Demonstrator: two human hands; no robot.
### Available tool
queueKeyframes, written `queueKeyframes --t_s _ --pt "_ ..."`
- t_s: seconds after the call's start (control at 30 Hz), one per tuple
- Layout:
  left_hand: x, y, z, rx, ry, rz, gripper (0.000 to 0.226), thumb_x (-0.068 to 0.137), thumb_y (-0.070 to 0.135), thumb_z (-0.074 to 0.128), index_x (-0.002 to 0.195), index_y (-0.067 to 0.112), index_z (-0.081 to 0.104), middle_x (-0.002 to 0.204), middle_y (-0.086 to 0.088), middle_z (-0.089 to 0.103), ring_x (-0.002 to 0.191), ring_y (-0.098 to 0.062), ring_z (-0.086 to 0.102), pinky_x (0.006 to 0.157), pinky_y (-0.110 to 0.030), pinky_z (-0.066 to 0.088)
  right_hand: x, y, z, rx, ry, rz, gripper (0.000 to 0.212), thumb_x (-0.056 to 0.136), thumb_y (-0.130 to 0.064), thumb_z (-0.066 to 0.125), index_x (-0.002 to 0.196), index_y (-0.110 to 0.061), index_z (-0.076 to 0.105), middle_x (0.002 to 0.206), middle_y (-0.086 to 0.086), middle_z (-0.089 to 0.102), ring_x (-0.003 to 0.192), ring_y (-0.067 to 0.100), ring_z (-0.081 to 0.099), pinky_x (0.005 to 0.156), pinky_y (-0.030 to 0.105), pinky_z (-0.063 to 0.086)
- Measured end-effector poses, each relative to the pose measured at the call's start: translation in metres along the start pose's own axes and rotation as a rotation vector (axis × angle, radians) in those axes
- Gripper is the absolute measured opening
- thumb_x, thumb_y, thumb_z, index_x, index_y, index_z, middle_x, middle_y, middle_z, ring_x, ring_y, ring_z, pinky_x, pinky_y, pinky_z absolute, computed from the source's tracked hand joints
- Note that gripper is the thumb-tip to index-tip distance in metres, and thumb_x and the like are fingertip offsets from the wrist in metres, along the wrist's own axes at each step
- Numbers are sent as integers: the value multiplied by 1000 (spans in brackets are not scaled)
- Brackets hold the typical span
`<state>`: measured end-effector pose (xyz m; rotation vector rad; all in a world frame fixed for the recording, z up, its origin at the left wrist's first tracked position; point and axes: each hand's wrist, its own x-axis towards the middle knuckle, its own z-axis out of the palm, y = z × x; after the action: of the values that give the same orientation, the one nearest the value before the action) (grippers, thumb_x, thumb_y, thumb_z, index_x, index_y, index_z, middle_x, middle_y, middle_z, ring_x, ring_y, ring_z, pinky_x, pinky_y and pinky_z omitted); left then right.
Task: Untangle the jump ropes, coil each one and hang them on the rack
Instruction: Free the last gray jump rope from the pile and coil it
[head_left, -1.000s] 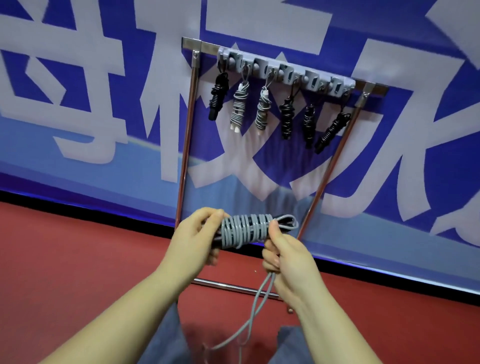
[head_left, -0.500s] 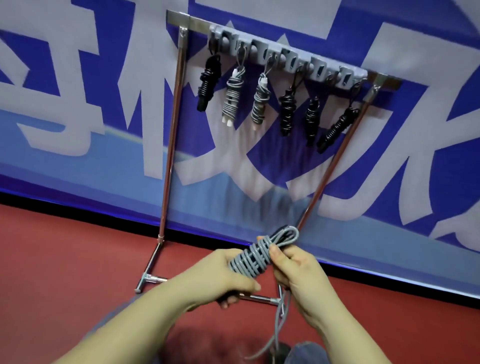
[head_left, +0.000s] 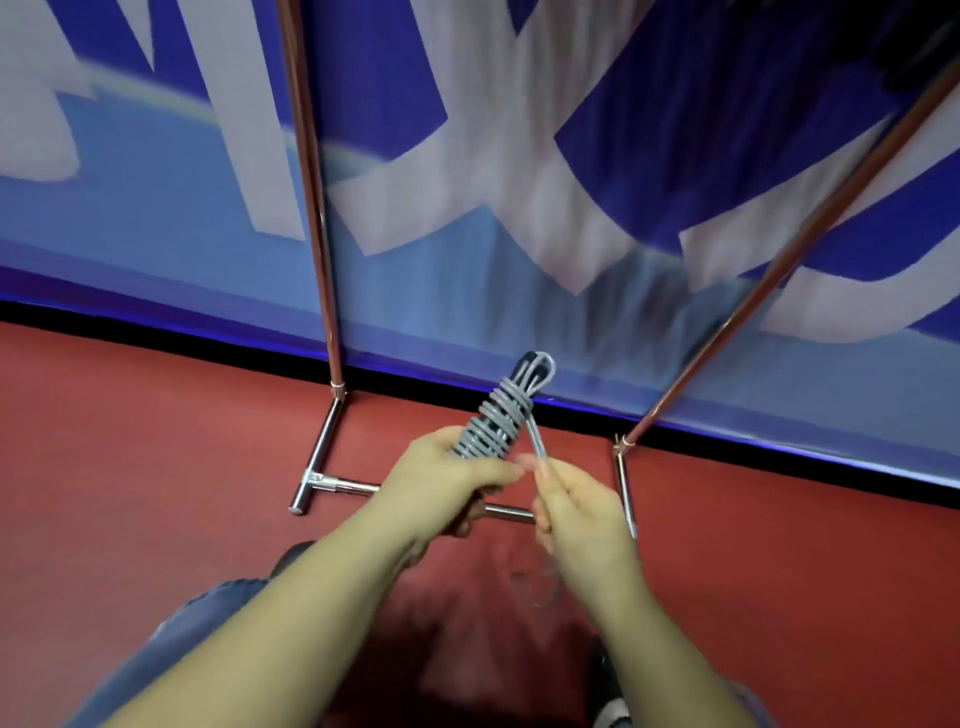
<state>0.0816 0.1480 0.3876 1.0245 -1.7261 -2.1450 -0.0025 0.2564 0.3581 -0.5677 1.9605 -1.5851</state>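
Observation:
A grey jump rope (head_left: 496, 423) is wound in tight turns round its dark handles, with a small loop sticking out at its upper end. My left hand (head_left: 447, 488) grips the lower part of this bundle and holds it tilted up to the right. My right hand (head_left: 576, 512) pinches the free grey strand that leaves the bundle and pulls it down to the right. The rack's two metal uprights (head_left: 311, 197) rise past the top of the view; its hook bar and the ropes hanging there are out of sight.
The rack's chrome foot bars (head_left: 317, 483) lie on the red floor (head_left: 130, 441) right behind my hands. A blue and white banner (head_left: 467, 156) covers the wall behind the rack. My knees and shoes show at the bottom edge.
My head has tipped down, so the rack's top with the hung ropes left the view. My right hand slid off the bundle's top and now pulls the free strand down to the right.

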Motion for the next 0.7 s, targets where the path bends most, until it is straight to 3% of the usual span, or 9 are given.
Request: queueKeyframes --t_s 0.1,0.2,0.23,0.3,0.4,0.53,0.63,0.7 --pt "26 -21 -11 128 31 -54 23 73 1 72 68 14 54 52 -4 46 40 -15 34 41 -17 24 14 35 0 -236 -82 -32 23 97 -23 47 96 -13 68 45 -12 47 44 5 38 50 23 33" --pt "46 -44 -16 278 82 -85 24 73 3 73 70 18 55 48 4 48 39 -12 40 39 -18 28 21 47 -4 -622 -151 -146 23 95 -31 50 98 -16 67 75 1 69 72 21 61 68 35 46" --pt "52 -49 -19 398 104 -66 22 72 7 75 75 19 57 50 7 52 44 -12 48 43 -20 35 21 49 -4 -708 -182 -195 24 94 -33 50 98 -17 67 82 4 70 80 23 62 73 35 46" --pt "62 -58 -22 679 120 -68 26 69 17 78 90 21 62 73 3 66 72 -19 63 63 -26 47 17 49 -1 -809 -264 -265 22 90 -37 51 94 -19 63 83 4 67 81 26 60 74 37 46" --pt "66 -65 -18 925 72 -76 38 71 21 74 107 27 62 100 -3 68 97 -26 62 77 -29 47 17 45 -1 -877 -362 -236 21 89 -36 55 77 -20 50 68 -1 51 70 22 45 68 34 39" --pt "58 -69 -11 1187 -142 -75 42 77 18 65 117 30 60 111 0 65 105 -23 60 74 -25 41 17 36 -8 -922 -446 -203 22 86 -39 61 82 -18 63 74 -2 60 73 18 55 69 31 42" --pt "48 -70 -7 1277 -428 -34 37 74 16 67 108 28 64 91 2 64 94 -23 62 68 -23 40 17 30 -14 -872 -466 -107 22 74 -40 74 76 -20 67 68 -2 61 68 17 57 66 31 46" --pt "43 -68 -3 1249 -530 33 34 71 15 69 102 29 63 80 5 58 83 -20 59 66 -21 37 22 29 -23 -862 -409 -13 30 59 -46 82 68 -23 64 65 -4 63 67 15 59 64 32 49"
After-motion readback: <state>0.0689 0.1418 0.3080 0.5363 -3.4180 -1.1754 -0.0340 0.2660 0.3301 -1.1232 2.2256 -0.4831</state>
